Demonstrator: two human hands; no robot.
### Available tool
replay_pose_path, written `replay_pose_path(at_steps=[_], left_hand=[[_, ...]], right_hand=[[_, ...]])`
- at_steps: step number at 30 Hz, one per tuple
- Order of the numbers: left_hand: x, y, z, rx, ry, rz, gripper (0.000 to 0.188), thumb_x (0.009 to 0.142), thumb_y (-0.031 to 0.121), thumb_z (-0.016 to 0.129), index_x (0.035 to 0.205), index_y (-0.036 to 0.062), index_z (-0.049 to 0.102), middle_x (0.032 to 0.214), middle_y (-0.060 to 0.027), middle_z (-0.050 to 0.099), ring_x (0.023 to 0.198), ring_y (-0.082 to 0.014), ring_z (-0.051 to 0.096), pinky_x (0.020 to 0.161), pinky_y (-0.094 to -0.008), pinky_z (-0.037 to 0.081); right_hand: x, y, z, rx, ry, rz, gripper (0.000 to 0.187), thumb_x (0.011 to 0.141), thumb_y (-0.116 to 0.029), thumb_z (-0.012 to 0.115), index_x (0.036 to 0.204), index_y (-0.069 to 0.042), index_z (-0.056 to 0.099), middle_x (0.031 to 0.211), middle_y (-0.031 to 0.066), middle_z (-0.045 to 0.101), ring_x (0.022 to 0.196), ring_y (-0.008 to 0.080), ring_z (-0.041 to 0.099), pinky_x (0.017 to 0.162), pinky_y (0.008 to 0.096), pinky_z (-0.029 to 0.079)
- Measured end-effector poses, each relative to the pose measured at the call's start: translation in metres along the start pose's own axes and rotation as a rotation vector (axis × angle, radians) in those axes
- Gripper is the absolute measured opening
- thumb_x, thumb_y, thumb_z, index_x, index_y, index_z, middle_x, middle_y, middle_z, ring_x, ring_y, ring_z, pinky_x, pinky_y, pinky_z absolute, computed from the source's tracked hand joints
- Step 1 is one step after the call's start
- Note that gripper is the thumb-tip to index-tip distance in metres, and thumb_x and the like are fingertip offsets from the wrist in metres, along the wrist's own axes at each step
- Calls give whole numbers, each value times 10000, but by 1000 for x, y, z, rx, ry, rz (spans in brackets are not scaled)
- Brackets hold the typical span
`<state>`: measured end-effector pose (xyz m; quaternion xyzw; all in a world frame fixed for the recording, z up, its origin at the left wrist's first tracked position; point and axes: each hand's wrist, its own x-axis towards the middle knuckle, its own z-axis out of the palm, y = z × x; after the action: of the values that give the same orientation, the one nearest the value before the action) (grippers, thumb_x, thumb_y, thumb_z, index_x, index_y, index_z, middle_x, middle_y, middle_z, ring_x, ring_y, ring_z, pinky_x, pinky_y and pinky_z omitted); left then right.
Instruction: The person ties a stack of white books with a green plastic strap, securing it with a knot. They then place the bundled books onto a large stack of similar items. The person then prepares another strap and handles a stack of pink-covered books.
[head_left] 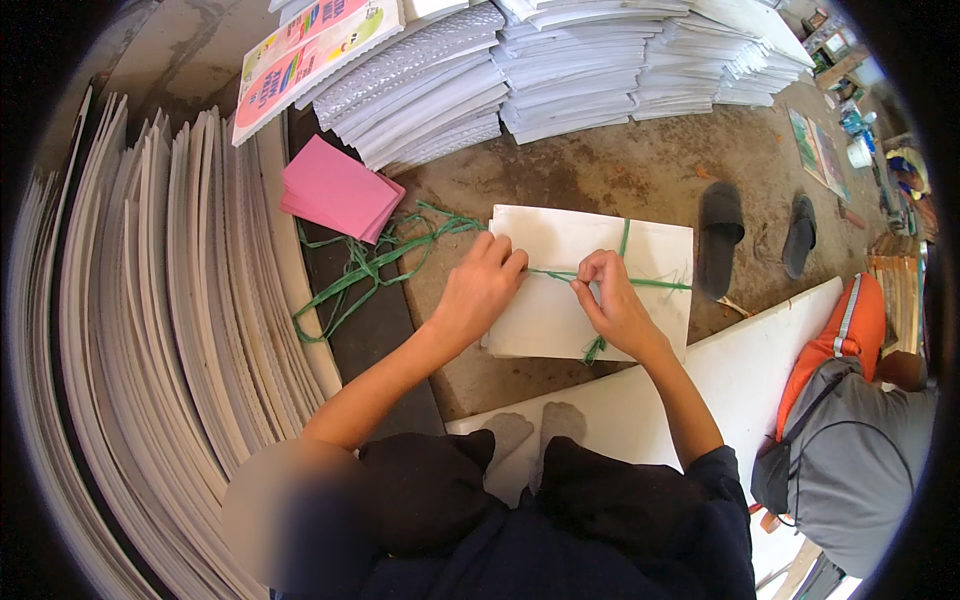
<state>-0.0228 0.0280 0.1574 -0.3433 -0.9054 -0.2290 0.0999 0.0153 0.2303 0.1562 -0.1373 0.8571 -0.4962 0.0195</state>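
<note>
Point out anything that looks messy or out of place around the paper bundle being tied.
Loose green string lies tangled on the floor left of the white paper bundle, trailing from the left hand. Two dark sandals sit apart and unaligned to the right. The right hand pinches the string crossing.

I see a flat white paper bundle [560, 300] lying on the concrete floor at the centre of the frame. Green plastic string [640, 283] crosses it lengthwise and widthwise, pulled taut, and its loose tail trails off to the left in a tangle.
</note>
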Motion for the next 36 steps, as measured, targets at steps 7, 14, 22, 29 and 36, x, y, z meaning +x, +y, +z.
replay_pose_path(at_steps=[7,14,22,29,36], left_hand=[[4,4,8,-805,-159,-611,128,738,134,637,815,34,614,748,-78,601,657,-197,540,630,-291,439],[-9,28,30,-566,221,-386,72,751,69,627,811,31,635,783,-95,590,689,-202,551,625,-297,461],[-6,24,19,-595,122,-581,110,752,113,640,832,38,656,764,-89,633,659,-143,589,614,-251,467],[24,-12,3,-819,-438,-705,224,741,183,677,829,-22,656,763,-85,644,649,-114,594,593,-233,487],[55,-39,-1,-826,-854,-552,295,722,233,702,811,-44,651,746,-89,634,666,-131,601,627,-234,514]], right_hand=[[-8,-24,5,-139,-191,-36,174,814,-52,517,891,-14,366,813,135,486,748,276,472,716,365,371],[38,0,17,288,11,27,228,849,-36,476,971,-35,284,808,100,486,727,213,500,669,320,417],[23,8,24,262,69,-83,334,817,3,497,1063,-37,275,890,121,559,861,243,560,748,319,446],[16,7,24,-72,133,-176,324,725,68,555,1002,-25,413,1029,146,552,965,297,528,819,369,428],[23,11,23,-170,162,-556,271,728,82,587,912,-32,424,954,145,568,1028,283,528,883,411,406]])
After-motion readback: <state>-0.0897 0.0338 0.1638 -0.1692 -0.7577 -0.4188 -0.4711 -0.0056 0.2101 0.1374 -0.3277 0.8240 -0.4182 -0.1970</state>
